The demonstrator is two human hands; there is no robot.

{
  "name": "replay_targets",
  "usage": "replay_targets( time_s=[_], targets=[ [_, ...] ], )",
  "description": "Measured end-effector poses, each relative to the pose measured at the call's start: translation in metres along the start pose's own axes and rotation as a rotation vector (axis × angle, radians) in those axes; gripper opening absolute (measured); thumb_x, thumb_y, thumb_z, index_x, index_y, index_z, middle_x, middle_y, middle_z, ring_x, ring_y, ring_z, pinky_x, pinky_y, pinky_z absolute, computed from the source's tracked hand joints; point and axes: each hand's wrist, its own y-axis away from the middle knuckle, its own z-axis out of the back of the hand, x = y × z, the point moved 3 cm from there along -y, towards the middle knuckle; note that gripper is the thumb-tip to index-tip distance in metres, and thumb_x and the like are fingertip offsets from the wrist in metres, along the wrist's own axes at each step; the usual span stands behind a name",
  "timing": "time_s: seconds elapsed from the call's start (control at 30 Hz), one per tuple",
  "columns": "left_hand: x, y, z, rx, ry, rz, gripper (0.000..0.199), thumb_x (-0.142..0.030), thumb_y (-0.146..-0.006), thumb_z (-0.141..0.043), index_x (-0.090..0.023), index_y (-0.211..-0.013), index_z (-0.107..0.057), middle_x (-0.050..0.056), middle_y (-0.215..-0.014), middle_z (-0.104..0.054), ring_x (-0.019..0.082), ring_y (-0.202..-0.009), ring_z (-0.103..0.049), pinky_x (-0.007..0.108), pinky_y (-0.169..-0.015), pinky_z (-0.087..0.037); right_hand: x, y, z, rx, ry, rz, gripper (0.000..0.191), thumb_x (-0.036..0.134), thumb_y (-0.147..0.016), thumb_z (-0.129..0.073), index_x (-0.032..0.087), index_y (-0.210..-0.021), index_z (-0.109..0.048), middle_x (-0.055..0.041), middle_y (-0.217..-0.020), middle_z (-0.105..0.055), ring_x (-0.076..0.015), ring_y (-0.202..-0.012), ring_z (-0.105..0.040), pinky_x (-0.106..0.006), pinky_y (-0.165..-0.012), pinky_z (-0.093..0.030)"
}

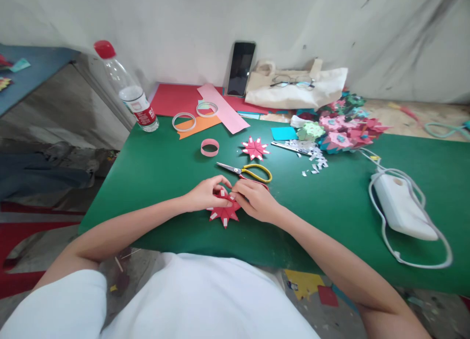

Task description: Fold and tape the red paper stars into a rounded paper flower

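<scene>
**Two hands work at a red paper star [224, 214]**

The star lies on the near side of the scissors [238, 171], its points tabbed in white. The left hand [205, 194] pinches it, thumb on top. The right hand [255, 200] bunches its fingertips at the star's edge, close to the scissors; whether they grip anything, I cannot tell. Beyond the scissors sit a second star [255, 148] and, farther left, a pink ring [209, 154].

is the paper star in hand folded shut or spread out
Spread out: the red paper star fans its visible points outward; the left hand and right hand hide part of it.
</scene>
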Motion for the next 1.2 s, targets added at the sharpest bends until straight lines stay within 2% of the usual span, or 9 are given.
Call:
replay_targets(
  time_s=[0.13, 0.33, 0.47, 0.57, 0.8, 1.2],
  targets=[
    [-0.001, 0.000, 0.002, -0.122, 0.111, 0.001, 0.040, -0.024, -0.060, -0.079, -0.016, -0.087, -0.051, -0.005, -0.069, -0.063, 0.008, -0.061, -0.056, 0.020, -0.063, -0.043, -0.004, 0.001, 0.001, -0.046, 0.032, -0.060, 0.021, 0.022, -0.098, -0.039, 0.019, -0.081, -0.051, -0.0024, -0.072, -0.058, -0.0125, -0.062, -0.050, -0.025, -0.061, -0.039],
    [-0.003, 0.001, 0.001, -0.163, 0.136, 0.002, 0.037, -0.022, -0.062, -0.079, -0.015, -0.086, -0.051, -0.004, -0.070, -0.063, 0.009, -0.064, -0.061, 0.021, -0.064, -0.047, -0.007, 0.001, 0.002, -0.084, 0.128, -0.073, 0.017, 0.025, -0.097, -0.042, 0.019, -0.085, -0.053, -0.0042, -0.075, -0.059, -0.0160, -0.069, -0.052, -0.028, -0.065, -0.039],
    [-0.003, 0.000, 0.001, -0.194, 0.109, -0.009, 0.035, -0.024, -0.064, -0.077, -0.016, -0.086, -0.050, -0.004, -0.070, -0.062, 0.009, -0.063, -0.059, 0.021, -0.062, -0.046, 0.000, -0.001, 0.011, -0.130, 0.318, 0.044, 0.013, 0.024, -0.093, -0.046, 0.019, -0.083, -0.053, -0.0063, -0.077, -0.056, -0.0186, -0.073, -0.047, -0.030, -0.068, -0.039],
    [-0.002, 0.000, 0.001, -0.191, 0.033, -0.041, 0.033, -0.024, -0.065, -0.074, -0.016, -0.087, -0.051, -0.004, -0.070, -0.061, 0.009, -0.063, -0.057, 0.020, -0.060, -0.045, 0.004, -0.002, 0.013, -0.084, 0.419, 0.153, 0.017, 0.021, -0.092, -0.047, 0.019, -0.077, -0.054, -0.0050, -0.072, -0.053, -0.0176, -0.070, -0.044, -0.030, -0.068, -0.039],
    [-0.003, 0.002, 0.000, -0.166, -0.103, -0.066, 0.030, -0.022, -0.065, -0.070, -0.017, -0.088, -0.051, -0.006, -0.066, -0.060, 0.008, -0.060, -0.054, 0.019, -0.059, -0.042, 0.001, -0.001, 0.005, 0.034, 0.316, 0.192, 0.021, 0.022, -0.093, -0.044, 0.017, -0.076, -0.056, -0.0045, -0.071, -0.052, -0.0169, -0.070, -0.045, -0.030, -0.070, -0.042],
    [-0.001, 0.000, 0.000, -0.093, -0.043, -0.069, 0.032, -0.023, -0.065, -0.069, -0.017, -0.089, -0.049, -0.007, -0.063, -0.057, 0.008, -0.055, -0.051, 0.019, -0.055, -0.039, -0.004, 0.000, 0.002, 0.098, 0.135, 0.173, 0.022, 0.017, -0.095, -0.037, 0.018, -0.080, -0.054, -0.0028, -0.074, -0.052, -0.0140, -0.068, -0.044, -0.027, -0.074, -0.042]
  ],
)
